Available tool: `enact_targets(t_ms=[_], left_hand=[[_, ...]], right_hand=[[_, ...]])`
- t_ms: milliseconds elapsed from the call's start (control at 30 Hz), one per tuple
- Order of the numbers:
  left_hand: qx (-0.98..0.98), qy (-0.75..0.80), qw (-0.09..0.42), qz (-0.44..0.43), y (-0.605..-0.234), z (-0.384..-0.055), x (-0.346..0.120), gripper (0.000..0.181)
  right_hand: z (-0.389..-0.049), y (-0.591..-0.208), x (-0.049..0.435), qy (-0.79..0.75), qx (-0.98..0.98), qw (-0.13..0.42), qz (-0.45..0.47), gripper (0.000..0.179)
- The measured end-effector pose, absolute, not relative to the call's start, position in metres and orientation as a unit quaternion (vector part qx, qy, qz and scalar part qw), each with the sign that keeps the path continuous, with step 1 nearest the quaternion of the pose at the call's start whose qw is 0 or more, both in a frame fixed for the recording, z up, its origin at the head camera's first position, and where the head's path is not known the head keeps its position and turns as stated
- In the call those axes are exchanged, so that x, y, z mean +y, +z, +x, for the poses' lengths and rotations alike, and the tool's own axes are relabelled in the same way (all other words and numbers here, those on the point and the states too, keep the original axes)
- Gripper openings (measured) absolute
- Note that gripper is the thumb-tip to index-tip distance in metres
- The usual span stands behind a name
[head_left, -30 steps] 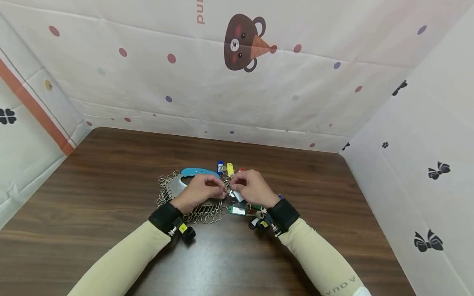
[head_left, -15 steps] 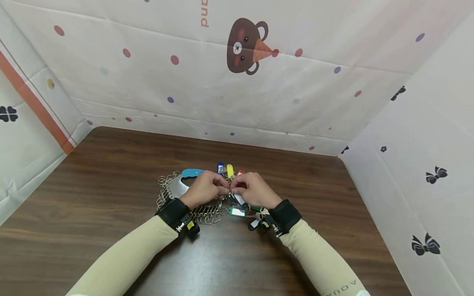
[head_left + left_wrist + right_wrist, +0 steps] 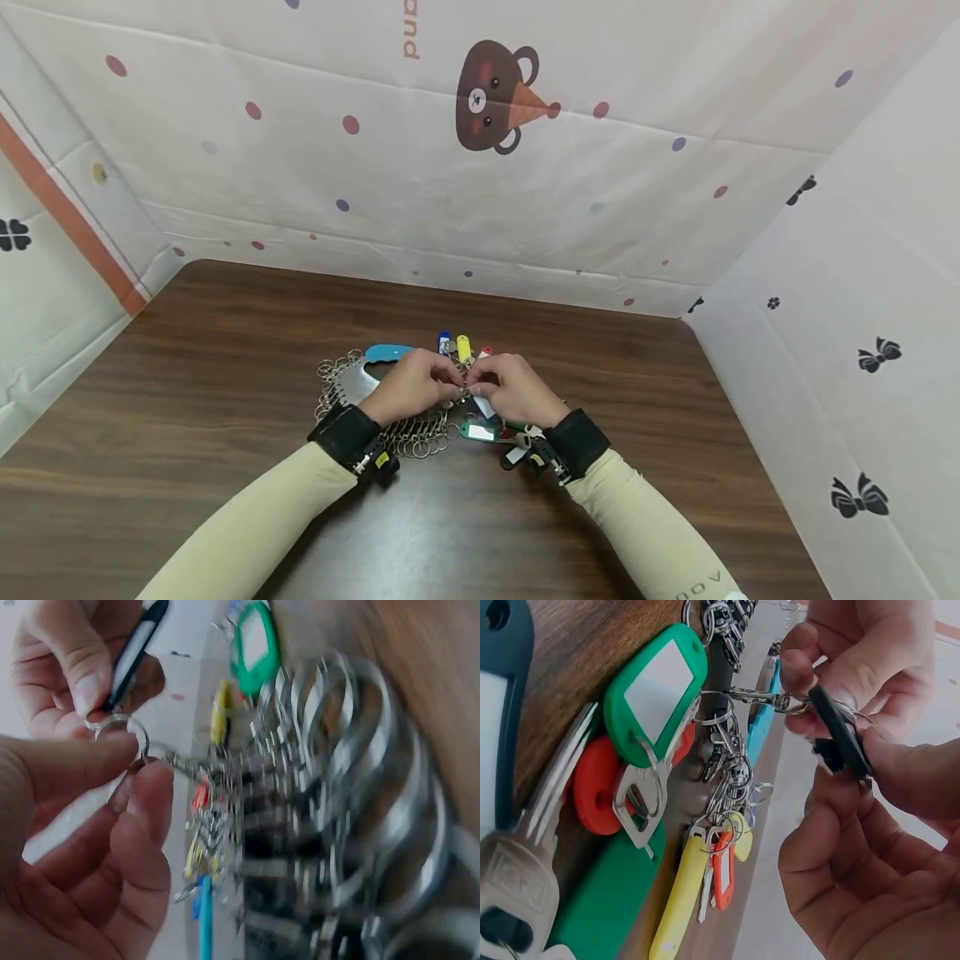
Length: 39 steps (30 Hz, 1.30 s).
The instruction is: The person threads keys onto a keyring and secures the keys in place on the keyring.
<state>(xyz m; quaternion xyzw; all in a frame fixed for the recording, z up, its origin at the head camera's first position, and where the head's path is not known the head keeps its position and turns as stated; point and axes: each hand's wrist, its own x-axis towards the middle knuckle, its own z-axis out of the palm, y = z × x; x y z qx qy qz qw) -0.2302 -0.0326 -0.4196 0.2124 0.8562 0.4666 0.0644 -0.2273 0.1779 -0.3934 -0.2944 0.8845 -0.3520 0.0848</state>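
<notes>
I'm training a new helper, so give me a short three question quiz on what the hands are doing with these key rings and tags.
1. True or false: the left hand pinches a small metal ring.
2. What does the right hand hold? A) black tag B) red tag C) spoon
3. Fill in: the green tag lies on the ____ table.

Key: 1 true. 2 A, the black tag. 3 wooden.
</notes>
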Motion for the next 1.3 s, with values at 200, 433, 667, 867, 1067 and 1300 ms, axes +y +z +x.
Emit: enact_targets(t_ms=[200,433,667,867,1067,1300], left_hand=[[0.876,0.437,0.028,0.203,-0.4176,-0.2287,-0.0303,0.013],[0.872,0.445,0.031,0.202,-0.4179,-0.2267,-0.0289,0.013],[0.872,0.450,-0.006,0.194,-0.4207,-0.2275,-0.0294,0.012],[0.862,0.461,0.037,0.207,-0.4224,-0.2275,-0.0305,0.011],[0.864,0.471,0.031,0.172,-0.4206,-0.2261,-0.0287,0.012],[0.850,0.507,0.097,0.100,-0.4153,-0.2242,-0.0287,0.009]], right_hand=[[-0.2256,-0.3951,0.1751,-0.357,0.881,0.085,-0.300,0.010],[-0.2230,-0.3935,0.1730,-0.353,0.885,0.065,-0.295,0.010],[-0.2210,-0.3955,0.1743,-0.356,0.884,0.063,-0.295,0.010],[-0.2224,-0.3970,0.1746,-0.362,0.885,0.047,-0.290,0.013],[-0.2196,-0.3990,0.1747,-0.354,0.882,0.051,-0.308,0.010],[-0.2200,-0.4010,0.1785,-0.349,0.888,0.036,-0.296,0.009]])
